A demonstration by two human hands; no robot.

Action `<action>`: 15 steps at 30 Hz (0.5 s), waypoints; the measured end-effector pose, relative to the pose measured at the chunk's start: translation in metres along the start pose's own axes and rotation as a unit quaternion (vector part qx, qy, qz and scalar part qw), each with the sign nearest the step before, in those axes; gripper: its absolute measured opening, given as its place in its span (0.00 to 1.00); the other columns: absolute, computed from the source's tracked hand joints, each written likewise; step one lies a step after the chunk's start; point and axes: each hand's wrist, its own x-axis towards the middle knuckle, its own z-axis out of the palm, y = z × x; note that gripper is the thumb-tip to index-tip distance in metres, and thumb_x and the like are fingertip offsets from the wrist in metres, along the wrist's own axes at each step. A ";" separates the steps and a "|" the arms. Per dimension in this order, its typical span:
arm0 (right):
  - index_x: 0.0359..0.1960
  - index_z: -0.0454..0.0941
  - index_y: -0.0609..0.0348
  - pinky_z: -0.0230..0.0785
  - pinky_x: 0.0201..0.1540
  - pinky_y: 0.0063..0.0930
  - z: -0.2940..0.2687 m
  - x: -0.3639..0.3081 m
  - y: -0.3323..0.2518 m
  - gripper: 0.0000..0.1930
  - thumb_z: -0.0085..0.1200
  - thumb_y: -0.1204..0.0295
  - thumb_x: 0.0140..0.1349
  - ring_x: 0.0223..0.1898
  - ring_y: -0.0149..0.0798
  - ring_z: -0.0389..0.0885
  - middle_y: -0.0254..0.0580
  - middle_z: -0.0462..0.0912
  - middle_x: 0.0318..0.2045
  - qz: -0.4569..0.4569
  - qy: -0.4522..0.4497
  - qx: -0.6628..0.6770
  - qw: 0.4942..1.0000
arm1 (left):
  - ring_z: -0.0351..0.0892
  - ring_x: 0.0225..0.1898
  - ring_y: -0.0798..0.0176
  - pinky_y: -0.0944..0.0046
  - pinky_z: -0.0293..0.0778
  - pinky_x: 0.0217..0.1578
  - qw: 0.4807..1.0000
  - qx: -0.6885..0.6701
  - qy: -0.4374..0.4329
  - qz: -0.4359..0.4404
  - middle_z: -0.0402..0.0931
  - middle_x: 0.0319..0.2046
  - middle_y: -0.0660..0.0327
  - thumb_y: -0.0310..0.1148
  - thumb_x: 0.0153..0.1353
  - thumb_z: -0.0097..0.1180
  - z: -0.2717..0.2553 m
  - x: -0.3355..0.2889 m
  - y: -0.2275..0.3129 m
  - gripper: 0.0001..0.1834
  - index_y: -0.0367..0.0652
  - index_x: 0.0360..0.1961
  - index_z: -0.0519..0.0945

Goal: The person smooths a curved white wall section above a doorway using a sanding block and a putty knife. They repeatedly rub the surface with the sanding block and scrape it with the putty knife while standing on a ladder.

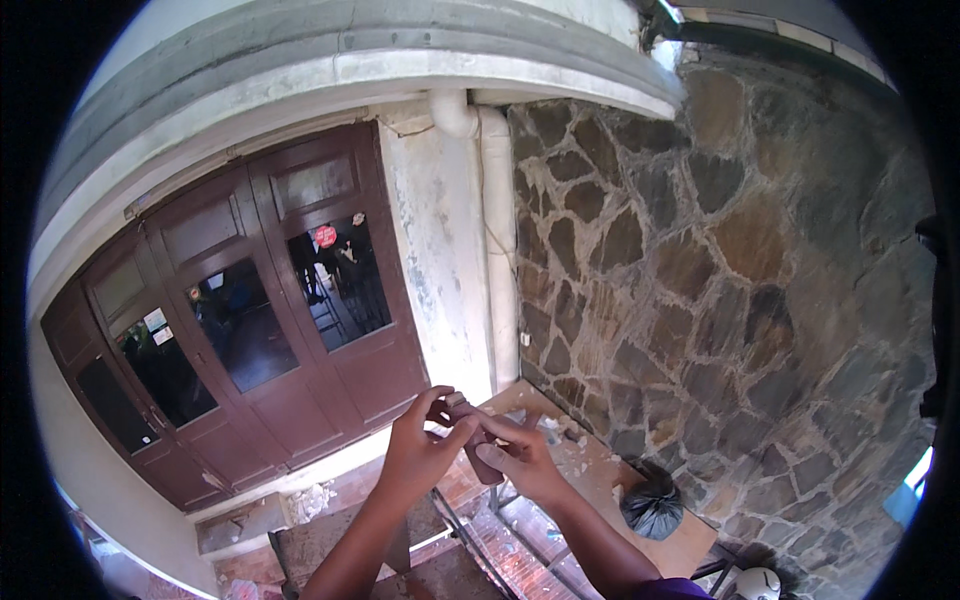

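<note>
One head-worn fisheye view, tilted forward rather than down: it faces a stone wall (720,270) and brown doors (250,320), with both hands close below centre.

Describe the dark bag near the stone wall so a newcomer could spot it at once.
Start at the big stone wall on the right and follow it down to its foot. There, on the pale ledge right of the person's right hand, sits a black plastic bag. It is the only dark, glossy, knotted bundle there.

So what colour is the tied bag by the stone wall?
Black bag, seen in the head view.
</note>
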 end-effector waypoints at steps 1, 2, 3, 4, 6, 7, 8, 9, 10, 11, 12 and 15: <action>0.65 0.67 0.52 0.70 0.44 0.24 0.000 0.007 0.000 0.26 0.55 0.69 0.64 0.43 0.28 0.74 0.35 0.78 0.40 0.032 0.018 0.033 0.999 | 0.79 0.36 0.67 0.67 0.76 0.32 0.999 0.012 0.011 0.031 0.80 0.36 0.56 0.36 0.59 0.62 -0.003 0.005 -0.007 0.22 0.36 0.52 0.73; 0.63 0.69 0.54 0.70 0.44 0.24 0.000 0.018 -0.001 0.24 0.55 0.68 0.65 0.42 0.29 0.75 0.36 0.78 0.40 0.076 0.072 0.081 0.991 | 0.79 0.37 0.66 0.67 0.75 0.36 0.999 0.001 0.038 0.024 0.79 0.36 0.57 0.36 0.62 0.59 -0.008 0.010 -0.015 0.21 0.36 0.53 0.72; 0.60 0.72 0.56 0.71 0.43 0.25 -0.004 0.035 -0.004 0.22 0.54 0.67 0.65 0.41 0.30 0.76 0.37 0.79 0.39 0.119 0.126 0.131 0.976 | 0.78 0.38 0.66 0.67 0.74 0.39 0.995 -0.037 0.089 0.023 0.79 0.36 0.58 0.35 0.63 0.58 -0.017 0.014 -0.024 0.20 0.37 0.53 0.72; 0.58 0.74 0.57 0.71 0.43 0.26 -0.011 0.054 -0.011 0.20 0.53 0.66 0.66 0.41 0.31 0.77 0.38 0.79 0.38 0.177 0.195 0.179 0.948 | 0.78 0.39 0.66 0.67 0.73 0.41 0.989 -0.053 0.136 0.002 0.79 0.36 0.59 0.35 0.64 0.57 -0.027 0.020 -0.033 0.19 0.37 0.53 0.72; 0.45 0.78 0.58 0.72 0.40 0.29 -0.039 0.108 -0.033 0.13 0.47 0.64 0.67 0.36 0.35 0.79 0.43 0.79 0.38 0.141 0.178 0.343 0.912 | 0.77 0.40 0.68 0.67 0.71 0.44 0.982 -0.033 0.185 0.022 0.78 0.36 0.62 0.33 0.66 0.54 -0.059 0.029 -0.053 0.17 0.39 0.53 0.72; 0.50 0.72 0.62 0.73 0.40 0.28 -0.052 0.138 -0.044 0.16 0.43 0.63 0.69 0.39 0.37 0.78 0.45 0.79 0.41 0.092 0.184 0.372 0.905 | 0.77 0.38 0.68 0.67 0.72 0.41 0.983 -0.036 0.177 0.028 0.78 0.35 0.62 0.35 0.67 0.52 -0.076 0.033 -0.064 0.17 0.39 0.53 0.73; 0.56 0.67 0.65 0.74 0.41 0.27 -0.064 0.169 -0.055 0.20 0.39 0.63 0.70 0.42 0.39 0.78 0.48 0.78 0.44 0.055 0.194 0.386 0.900 | 0.77 0.37 0.68 0.66 0.73 0.38 0.984 -0.036 0.176 0.017 0.78 0.34 0.62 0.37 0.68 0.51 -0.094 0.035 -0.077 0.18 0.39 0.53 0.73; 0.54 0.68 0.65 0.74 0.38 0.25 -0.076 0.198 -0.067 0.19 0.37 0.64 0.70 0.41 0.39 0.78 0.48 0.78 0.44 0.038 0.188 0.404 0.894 | 0.78 0.36 0.68 0.66 0.72 0.37 0.984 -0.028 0.167 -0.046 0.79 0.33 0.61 0.40 0.68 0.49 -0.111 0.035 -0.092 0.19 0.38 0.53 0.73; 0.53 0.69 0.65 0.74 0.36 0.24 -0.086 0.227 -0.082 0.19 0.35 0.65 0.70 0.40 0.39 0.77 0.47 0.77 0.45 0.001 0.137 0.425 0.895 | 0.78 0.35 0.68 0.66 0.72 0.35 0.981 -0.020 0.159 -0.108 0.79 0.33 0.60 0.42 0.68 0.48 -0.127 0.034 -0.109 0.20 0.38 0.53 0.73; 0.50 0.70 0.65 0.74 0.35 0.25 -0.094 0.254 -0.096 0.18 0.33 0.66 0.70 0.39 0.39 0.77 0.48 0.77 0.44 0.002 0.173 0.427 0.888 | 0.78 0.33 0.68 0.65 0.72 0.33 0.978 0.000 0.153 -0.141 0.80 0.33 0.59 0.44 0.68 0.47 -0.142 0.032 -0.129 0.22 0.37 0.53 0.73; 0.48 0.71 0.65 0.74 0.34 0.25 -0.098 0.277 -0.112 0.17 0.32 0.67 0.69 0.37 0.40 0.76 0.48 0.77 0.43 -0.027 0.158 0.437 0.885 | 0.77 0.30 0.67 0.65 0.71 0.29 0.969 0.007 0.164 -0.184 0.79 0.31 0.60 0.47 0.68 0.47 -0.155 0.028 -0.151 0.22 0.39 0.50 0.74; 0.44 0.72 0.63 0.74 0.33 0.27 -0.104 0.324 -0.157 0.16 0.30 0.69 0.69 0.36 0.41 0.75 0.48 0.76 0.40 -0.090 0.169 0.445 0.875 | 0.77 0.23 0.66 0.65 0.71 0.23 0.952 0.069 0.160 -0.250 0.77 0.26 0.60 0.53 0.66 0.48 -0.182 0.013 -0.233 0.23 0.42 0.46 0.76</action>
